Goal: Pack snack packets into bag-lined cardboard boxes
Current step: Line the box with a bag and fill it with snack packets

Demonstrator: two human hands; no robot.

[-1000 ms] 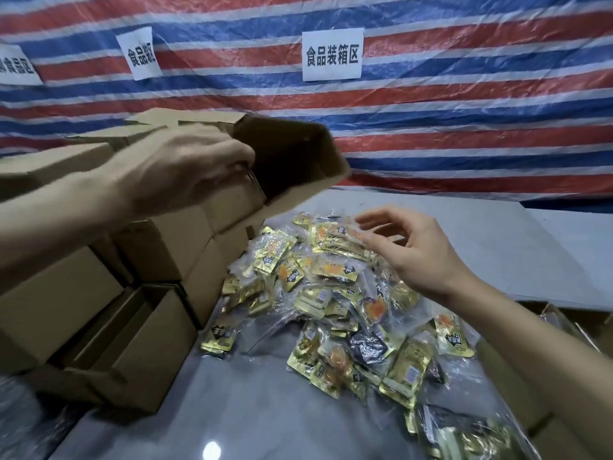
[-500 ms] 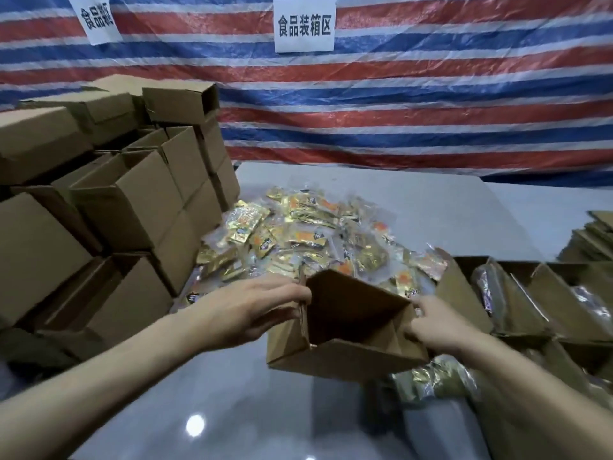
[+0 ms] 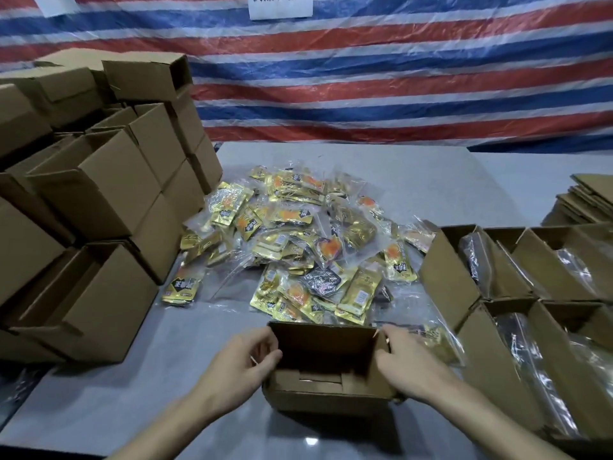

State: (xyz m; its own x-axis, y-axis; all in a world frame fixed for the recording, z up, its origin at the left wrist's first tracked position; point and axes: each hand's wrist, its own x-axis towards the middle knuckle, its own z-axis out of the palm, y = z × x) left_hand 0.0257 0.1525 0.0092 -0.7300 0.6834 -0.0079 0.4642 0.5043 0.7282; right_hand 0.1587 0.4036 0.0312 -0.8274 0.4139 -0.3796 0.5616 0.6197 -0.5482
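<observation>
Head view: left (image 3: 243,361) and right hands (image 3: 409,368) grip open box (image 3: 326,398) sides.

Left hand (image 3: 245,363) at left wall of open cardboard box (image 3: 326,398), fingers curled, pinching wall's rim. Right hand (image 3: 409,368) at box's right wall, fingers curled against its rim, gripping. Both bare forearms reach in from box's near side, converging toward it.

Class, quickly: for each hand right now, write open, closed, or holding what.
Left hand: grips the left wall of the open cardboard box.
Right hand: grips the same box's right wall.
</observation>
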